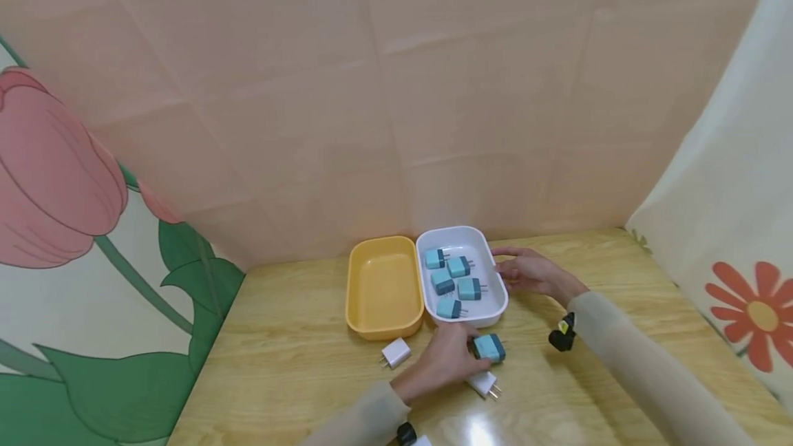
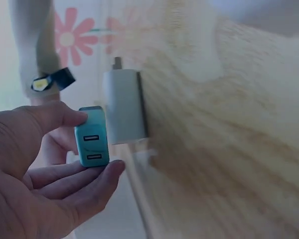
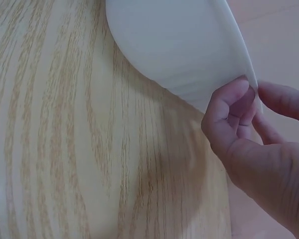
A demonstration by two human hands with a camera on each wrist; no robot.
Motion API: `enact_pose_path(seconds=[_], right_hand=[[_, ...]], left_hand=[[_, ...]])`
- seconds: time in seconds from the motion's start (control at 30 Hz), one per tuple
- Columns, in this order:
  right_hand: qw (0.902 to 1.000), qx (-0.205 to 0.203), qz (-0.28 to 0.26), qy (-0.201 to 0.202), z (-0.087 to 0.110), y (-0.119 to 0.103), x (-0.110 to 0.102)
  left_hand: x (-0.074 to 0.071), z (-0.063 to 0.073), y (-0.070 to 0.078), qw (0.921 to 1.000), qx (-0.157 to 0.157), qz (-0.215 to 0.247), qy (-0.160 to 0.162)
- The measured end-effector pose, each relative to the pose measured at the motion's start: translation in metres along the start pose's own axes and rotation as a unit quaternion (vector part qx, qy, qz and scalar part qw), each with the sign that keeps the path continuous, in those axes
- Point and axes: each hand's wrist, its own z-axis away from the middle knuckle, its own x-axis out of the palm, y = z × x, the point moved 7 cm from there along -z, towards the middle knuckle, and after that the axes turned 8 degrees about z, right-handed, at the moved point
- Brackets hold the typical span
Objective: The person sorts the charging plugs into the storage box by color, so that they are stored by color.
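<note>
My left hand (image 1: 447,355) pinches a teal two-port USB charger (image 2: 92,139) between thumb and fingers, just in front of the white tray (image 1: 442,235). In the left wrist view its two USB slots face the camera. A white charger (image 1: 483,383) lies on the table beneath that hand, partly covered by it, prongs toward the front right. My right hand (image 1: 531,272) grips the right rim of the white tray, its fingers curled against the wall in the right wrist view. Several teal chargers (image 1: 469,288) lie inside the tray.
A yellow tray (image 1: 384,294) stands directly left of the white one. Another white charger (image 1: 395,352) lies in front of it on the wooden table (image 1: 279,363). Behind the trays hangs a plain pinkish cloth (image 1: 310,122); a flowered cloth (image 1: 731,226) hangs at the right.
</note>
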Motion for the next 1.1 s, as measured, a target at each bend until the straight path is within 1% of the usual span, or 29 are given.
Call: enact_pose_path(seconds=[0.1,0.2,0.33,0.47,0.57,0.7,0.83,0.93,1.03,1.1], right_hand=[[1.0000,-0.003,-0.005,-0.001,0.000,0.000,-0.001],[1.0000,-0.006,-0.006,-0.004,0.000,0.000,-0.001],[0.9999,-0.009,-0.010,-0.006,0.000,-0.001,0.000],[0.9997,-0.011,-0.021,-0.011,0.000,-0.001,0.000],[0.9995,-0.009,-0.028,-0.011,-0.001,0.000,0.000],[0.9996,-0.006,-0.025,-0.008,0.000,0.001,0.000],[0.9997,-0.006,-0.023,-0.008,0.001,0.000,0.000],[0.9996,-0.004,-0.025,-0.008,0.001,0.000,-0.001],[0.9996,-0.001,-0.026,-0.008,0.002,0.000,0.000],[0.9996,0.000,-0.028,-0.008,0.002,0.000,0.000]], left_hand=[[-0.006,0.001,0.003,0.9991,-0.004,0.041,0.000],[-0.013,0.002,0.004,0.9956,-0.005,0.094,0.001],[-0.021,0.001,0.004,0.9873,-0.005,0.159,-0.004],[-0.028,0.002,0.001,0.9797,-0.013,0.200,-0.010],[-0.033,0.003,0.001,0.9802,-0.005,0.197,-0.015],[-0.037,0.006,0.002,0.9803,0.013,0.195,-0.031],[-0.041,0.008,0.002,0.9778,0.027,0.202,-0.049],[-0.045,0.008,0.002,0.9798,0.036,0.190,-0.053],[-0.051,0.010,0.001,0.9857,0.042,0.158,-0.042],[-0.056,0.011,0.000,0.9882,0.041,0.144,-0.032]])
